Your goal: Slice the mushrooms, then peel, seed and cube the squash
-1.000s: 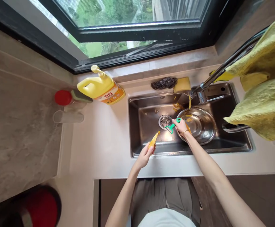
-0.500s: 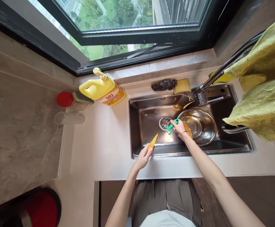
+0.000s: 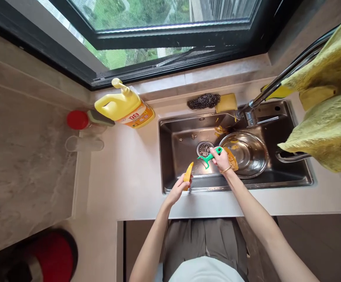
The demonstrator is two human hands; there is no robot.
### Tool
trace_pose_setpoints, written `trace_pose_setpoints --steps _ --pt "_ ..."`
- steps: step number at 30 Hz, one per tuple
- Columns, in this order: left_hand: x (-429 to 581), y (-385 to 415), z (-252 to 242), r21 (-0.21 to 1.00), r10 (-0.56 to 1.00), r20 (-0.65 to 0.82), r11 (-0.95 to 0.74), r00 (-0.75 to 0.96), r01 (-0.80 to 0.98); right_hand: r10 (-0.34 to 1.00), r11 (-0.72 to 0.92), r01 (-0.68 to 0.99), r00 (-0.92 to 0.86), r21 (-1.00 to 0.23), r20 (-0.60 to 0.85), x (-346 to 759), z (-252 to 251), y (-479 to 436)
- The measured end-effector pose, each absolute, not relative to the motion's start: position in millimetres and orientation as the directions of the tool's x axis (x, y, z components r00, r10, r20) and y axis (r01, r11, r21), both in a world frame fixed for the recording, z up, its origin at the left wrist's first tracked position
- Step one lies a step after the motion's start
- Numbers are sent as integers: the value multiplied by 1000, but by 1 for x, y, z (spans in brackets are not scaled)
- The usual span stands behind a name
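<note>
Left of both grips a bottle [image 3: 129,109] and a red lid [image 3: 78,120] are seen, beyond the grips a scourer [image 3: 204,101] and sponge [image 3: 228,102] are placed, and rightward a towel [image 3: 329,131] is hung.

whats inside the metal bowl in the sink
The metal bowl holds small yellow-orange scraps toward its far left and orange material beside the right hand. That hand covers part of its left side; anything beneath is hidden.

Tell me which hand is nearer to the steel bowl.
Right: the right hand, holding the green peeler, is at the left side of the steel bowl; the left hand, holding a yellow-orange piece, is farther left, by the sink's front edge.
</note>
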State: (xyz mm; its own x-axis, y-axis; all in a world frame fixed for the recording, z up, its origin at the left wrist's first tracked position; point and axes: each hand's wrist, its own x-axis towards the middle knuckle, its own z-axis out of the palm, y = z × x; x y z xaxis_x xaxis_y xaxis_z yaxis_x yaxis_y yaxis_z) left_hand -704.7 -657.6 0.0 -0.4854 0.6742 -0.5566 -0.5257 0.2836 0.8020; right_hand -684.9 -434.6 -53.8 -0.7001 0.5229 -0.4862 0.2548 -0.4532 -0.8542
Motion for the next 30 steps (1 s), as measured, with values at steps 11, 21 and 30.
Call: trace_pose_setpoints --steps 11,21,30 --pt "-702 -652 13 639 723 -610 205 -325 -742 578 -300 309 -694 -903 -429 -694 -67 -428" --pt "-701 -651 15 598 804 -486 21 -342 -801 309 -639 232 -796 -734 -520 -691 -24 -444" --pt "-693 -644 13 754 722 -530 162 -445 -637 194 -473 310 -876 -825 -441 -688 -21 -451"
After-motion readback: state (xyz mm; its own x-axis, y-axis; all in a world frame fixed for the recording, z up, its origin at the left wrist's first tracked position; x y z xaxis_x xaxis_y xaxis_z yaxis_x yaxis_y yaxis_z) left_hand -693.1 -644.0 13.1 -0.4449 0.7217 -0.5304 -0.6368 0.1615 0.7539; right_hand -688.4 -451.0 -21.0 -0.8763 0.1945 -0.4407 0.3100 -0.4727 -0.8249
